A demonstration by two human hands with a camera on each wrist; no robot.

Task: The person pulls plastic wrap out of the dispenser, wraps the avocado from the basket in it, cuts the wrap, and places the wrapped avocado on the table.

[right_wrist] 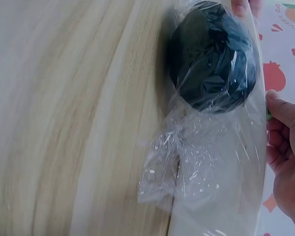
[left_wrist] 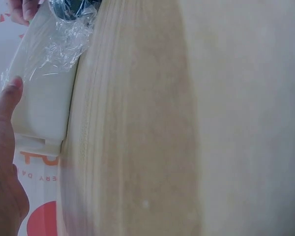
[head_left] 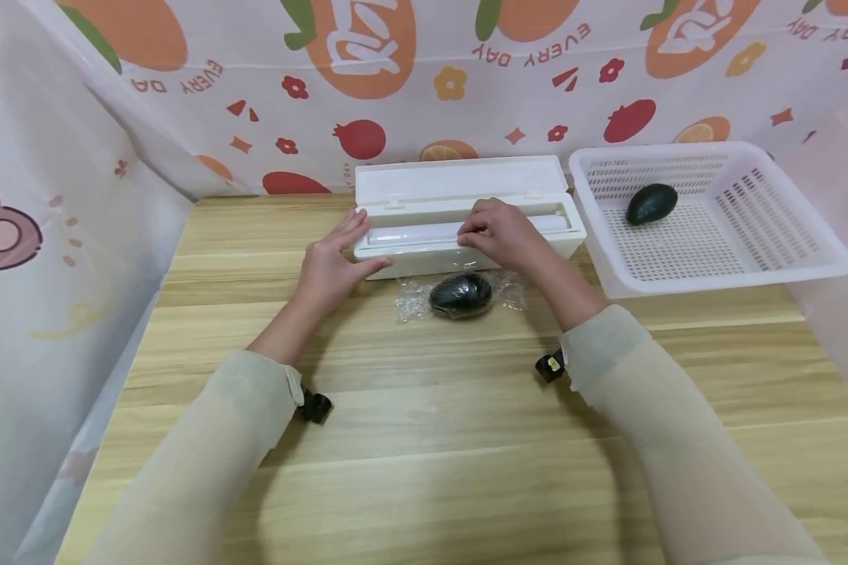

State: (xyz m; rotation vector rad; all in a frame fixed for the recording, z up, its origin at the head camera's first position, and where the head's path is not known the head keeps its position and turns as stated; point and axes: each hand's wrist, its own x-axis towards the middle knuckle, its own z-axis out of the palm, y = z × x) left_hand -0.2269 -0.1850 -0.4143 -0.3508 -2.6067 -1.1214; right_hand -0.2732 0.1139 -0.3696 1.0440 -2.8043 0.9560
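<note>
A white cling film box (head_left: pixel 424 262) stands with its lid (head_left: pixel 459 179) up and a white roll (head_left: pixel 409 235) inside. My left hand (head_left: pixel 332 263) rests on its left end, thumb straight against the front, fingers along the corner. At the front rim, right of the middle, my right hand (head_left: pixel 500 233) pinches with curled fingers; what lies between the fingertips is hidden. Just in front of the box is a dark avocado (head_left: pixel 460 295) wrapped in clear cling film (right_wrist: pixel 187 167). In the right wrist view this film lies crumpled beside the avocado and spreads over the box's front.
Right of the box stands a white plastic basket (head_left: pixel 720 282) with one unwrapped avocado (head_left: pixel 652 204) in it. A fruit-print cloth (head_left: pixel 452 118) hangs behind the wooden table (head_left: pixel 424 439). Small black wrist cameras (head_left: pixel 315 407) sit at both cuffs.
</note>
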